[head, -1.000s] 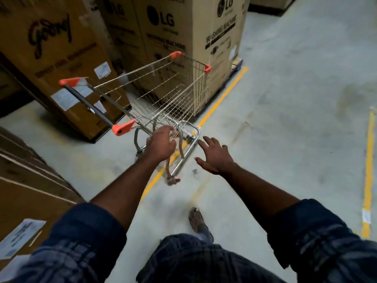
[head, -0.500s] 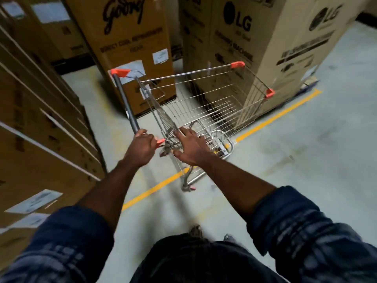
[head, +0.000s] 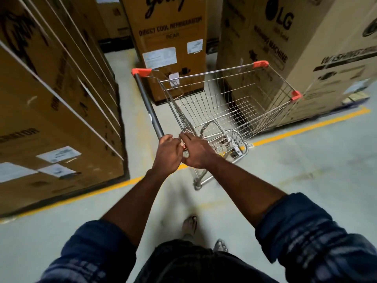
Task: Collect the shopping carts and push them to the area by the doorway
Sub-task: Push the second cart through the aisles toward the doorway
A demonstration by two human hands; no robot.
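A wire shopping cart with orange corner caps and a dark handle bar stands on the grey floor in front of me, its basket empty. My left hand grips the near end of the handle bar. Right beside it, my right hand holds the cart's near corner, at the rear wire frame. Both hands cover the orange cap at that end. The cart's lower frame and a wheel show below my right forearm.
Tall cardboard appliance boxes hem the cart in: a stack at left, a refrigerator box straight ahead, a washing machine box at right. A yellow floor line runs across under the cart. Bare floor spreads to the right and behind.
My left hand moved from the cart's lower frame up to the handle end, and my right hand came in and took the near corner. The cart swung round relative to me.
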